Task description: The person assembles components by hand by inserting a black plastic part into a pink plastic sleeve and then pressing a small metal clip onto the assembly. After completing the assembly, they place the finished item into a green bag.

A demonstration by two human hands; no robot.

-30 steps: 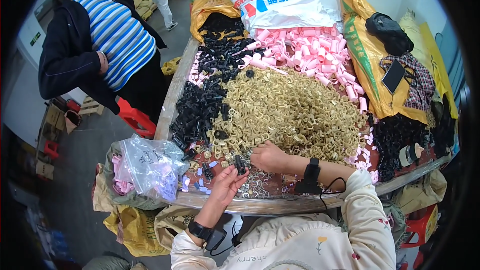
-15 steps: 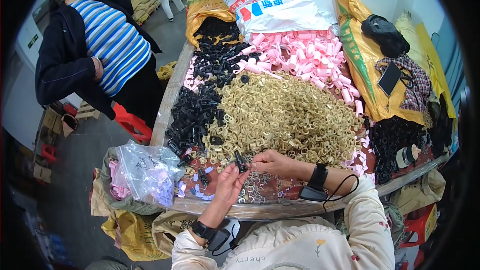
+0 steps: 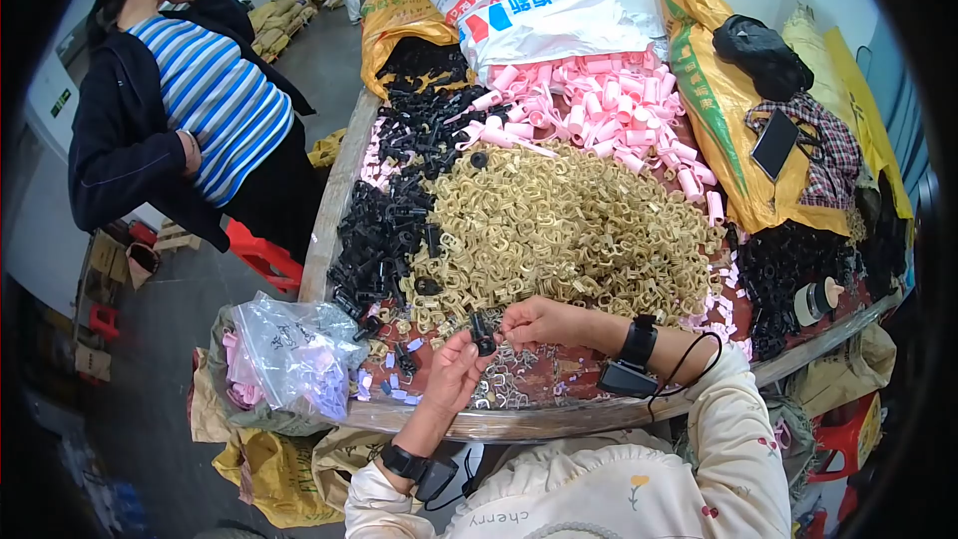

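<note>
Between the fingers of my left hand [image 3: 454, 371] is a small black plastic part [image 3: 483, 333], roughly tube-shaped, held upright above the near edge of the table. My right hand [image 3: 541, 323] is closed in a pinch just right of it, fingertips close to the part. Whatever those fingertips hold is too small to name. Beyond both hands spreads a big heap of gold-coloured metal buckle-like pieces [image 3: 559, 230]. Beneath the hands lie small silvery wire-like clips [image 3: 504, 384], and another black part [image 3: 404, 359] rests to the left.
Black parts [image 3: 384, 230] pile along the left, pink plastic pieces [image 3: 609, 105] at the back. A clear bag [image 3: 299, 344] of pink and purple bits hangs by the left edge. A yellow sack [image 3: 709, 90] with a phone [image 3: 773, 145] lies right. A person [image 3: 200, 100] stands left.
The view has shifted slightly. The black part is tilted a little differently in my left hand, and my right hand stays pinched beside it.
</note>
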